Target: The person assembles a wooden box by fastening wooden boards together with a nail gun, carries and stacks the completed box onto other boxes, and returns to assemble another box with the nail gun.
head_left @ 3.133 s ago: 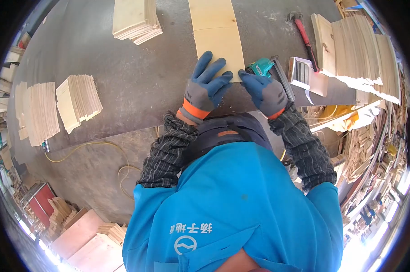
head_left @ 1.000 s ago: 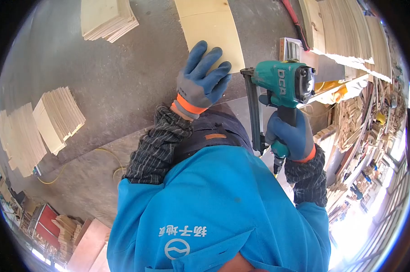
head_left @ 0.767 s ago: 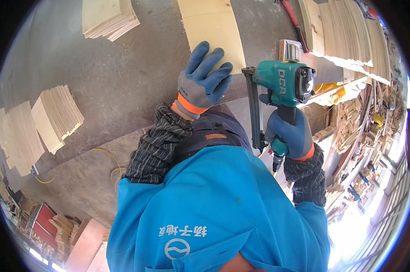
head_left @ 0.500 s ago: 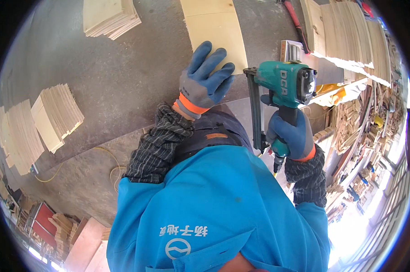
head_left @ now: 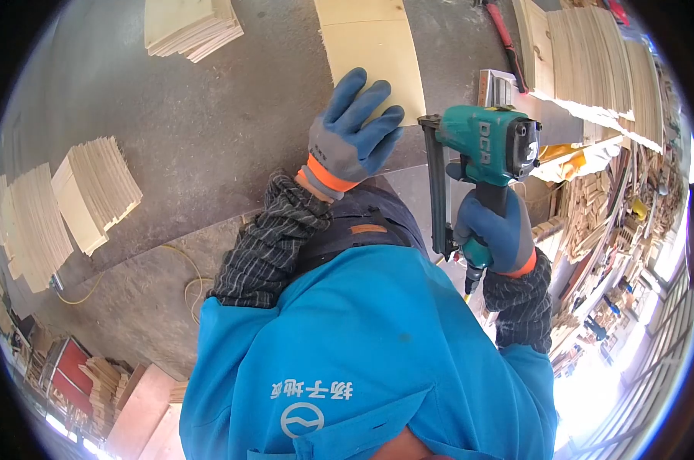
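My right hand (head_left: 498, 228), in a blue and grey glove, grips the handle of a teal nail gun (head_left: 485, 142) marked DCA. The tool is upright, with its nose close to the near right corner of a pale wooden board (head_left: 376, 63); whether they touch I cannot tell. A long dark magazine runs down the tool's left side. My left hand (head_left: 354, 130), gloved alike, rests with spread fingers at the near left part of that board. A seam crosses the board farther up.
Stacks of thin boards stand on the grey table (head_left: 232, 115): one at the back left (head_left: 193, 27), others at the left (head_left: 98, 192) and right (head_left: 592, 65). A red-handled hammer (head_left: 505, 42) and a block of metal strips (head_left: 495, 88) lie near the right stack. A yellow hose (head_left: 190, 264) trails below.
The view has shifted slightly, so the board, both hands and the nail gun appear a little farther right. Both hands keep the same pose and the right still holds the tool.
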{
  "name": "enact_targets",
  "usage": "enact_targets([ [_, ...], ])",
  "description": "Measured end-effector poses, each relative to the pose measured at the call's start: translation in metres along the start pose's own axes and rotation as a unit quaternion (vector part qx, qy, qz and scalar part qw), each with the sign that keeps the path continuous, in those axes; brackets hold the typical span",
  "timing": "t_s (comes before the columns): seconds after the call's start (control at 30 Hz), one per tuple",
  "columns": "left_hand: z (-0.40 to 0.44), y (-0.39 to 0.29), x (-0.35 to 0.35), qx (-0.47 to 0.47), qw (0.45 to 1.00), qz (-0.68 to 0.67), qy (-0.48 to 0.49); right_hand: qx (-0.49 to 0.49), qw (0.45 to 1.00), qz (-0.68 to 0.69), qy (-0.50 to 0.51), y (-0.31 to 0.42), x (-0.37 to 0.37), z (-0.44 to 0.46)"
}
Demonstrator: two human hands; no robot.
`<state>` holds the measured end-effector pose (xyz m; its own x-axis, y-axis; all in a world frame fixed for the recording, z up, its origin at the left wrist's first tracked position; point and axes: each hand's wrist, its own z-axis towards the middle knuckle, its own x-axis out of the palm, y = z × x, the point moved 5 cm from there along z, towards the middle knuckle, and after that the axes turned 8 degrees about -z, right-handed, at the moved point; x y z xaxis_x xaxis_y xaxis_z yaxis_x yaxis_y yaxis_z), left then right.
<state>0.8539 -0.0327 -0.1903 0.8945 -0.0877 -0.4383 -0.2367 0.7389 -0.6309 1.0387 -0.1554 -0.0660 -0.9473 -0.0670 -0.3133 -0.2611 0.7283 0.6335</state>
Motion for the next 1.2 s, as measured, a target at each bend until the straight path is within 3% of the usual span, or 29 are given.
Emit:
enact_targets([
  [0.47, -0.002, 0.001, 0.001, 0.003, 1.000, -0.006, -0.010, 0.003, 1.000, -0.019, 0.000, -0.006, -0.001, 0.001],
  [0.83, 0.001, -0.002, -0.004, 0.000, 1.000, -0.001, 0.025, -0.037, 0.989, 0.072, -0.124, -0.006, -0.022, -0.040],
  [1.03, -0.008, -0.008, -0.051, -0.103, 0.994, 0.023, -0.023, -0.030, 0.991, 0.071, -0.110, -0.019, -0.013, -0.043],
  [1.13, -0.027, 0.006, -0.060, -0.191, 0.981, 0.016, 0.029, -0.018, 0.993, 0.082, -0.080, -0.017, -0.005, -0.040],
  [1.2, -0.026, 0.006, -0.060, -0.160, 0.986, -0.020, 0.029, -0.010, 0.994, 0.077, -0.078, -0.012, 0.001, -0.038],
])
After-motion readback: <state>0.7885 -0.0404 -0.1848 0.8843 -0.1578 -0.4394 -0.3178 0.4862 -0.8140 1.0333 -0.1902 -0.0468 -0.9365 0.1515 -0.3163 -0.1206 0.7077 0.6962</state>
